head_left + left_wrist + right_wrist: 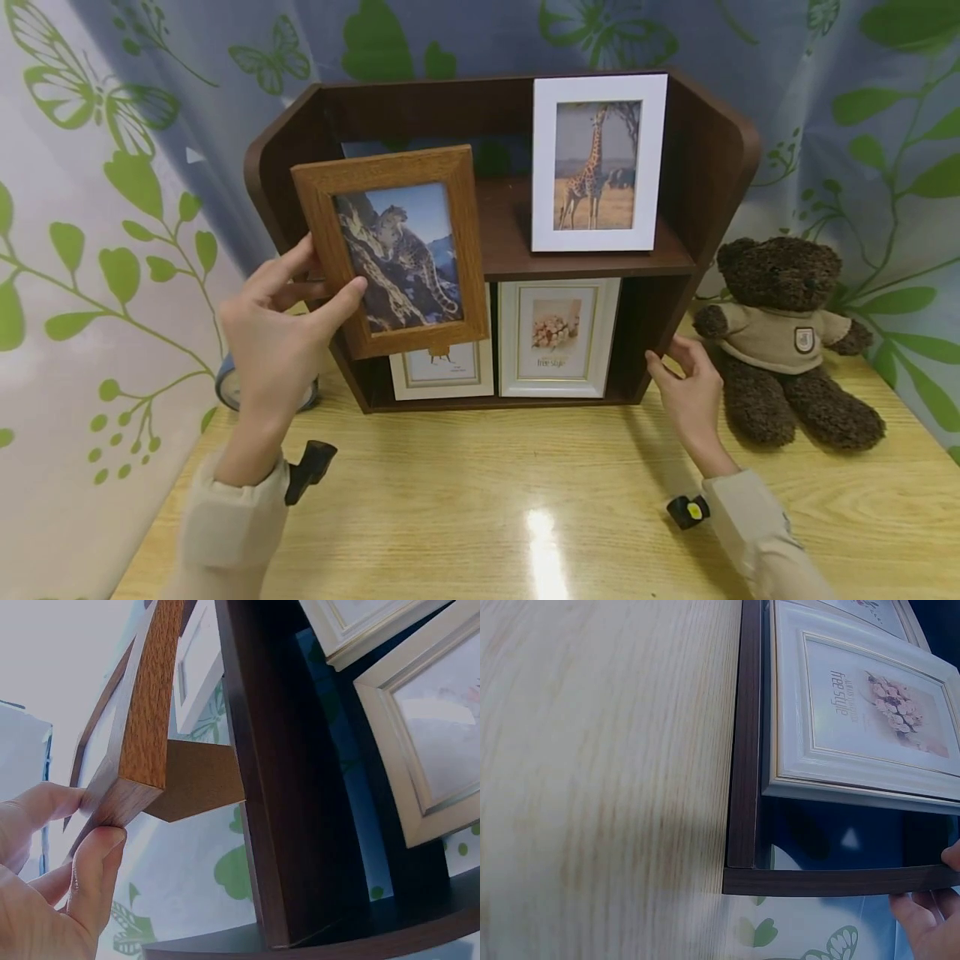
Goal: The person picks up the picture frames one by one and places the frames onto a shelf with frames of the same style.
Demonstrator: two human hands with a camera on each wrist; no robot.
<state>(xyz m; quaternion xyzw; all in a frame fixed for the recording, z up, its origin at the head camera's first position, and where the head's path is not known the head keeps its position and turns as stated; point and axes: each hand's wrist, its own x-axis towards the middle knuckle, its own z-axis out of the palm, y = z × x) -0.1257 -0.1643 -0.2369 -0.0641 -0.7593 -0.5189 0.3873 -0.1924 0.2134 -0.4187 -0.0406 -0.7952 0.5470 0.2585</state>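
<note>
My left hand (281, 329) grips the left side of a brown wooden picture frame (397, 337) with a snow leopard photo, thumb on its front. The frame tilts slightly and is held in front of the dark brown shelf (592, 267). In the left wrist view its cardboard stand (202, 776) sticks out behind toward the shelf edge. My right hand (688, 392) pinches the lower right side panel of the shelf. On the upper level stands a white frame (543, 167) with a giraffe photo. Below are a cream frame (483, 375), partly hidden, and a white flower-print frame (517, 375).
A brown teddy bear (780, 333) in a beige shirt sits right of the shelf. Behind my left hand a round blue-rimmed object (227, 385) is partly hidden. The wooden table (480, 492) carries everything, and a leaf-patterned curtain (465, 42) hangs behind.
</note>
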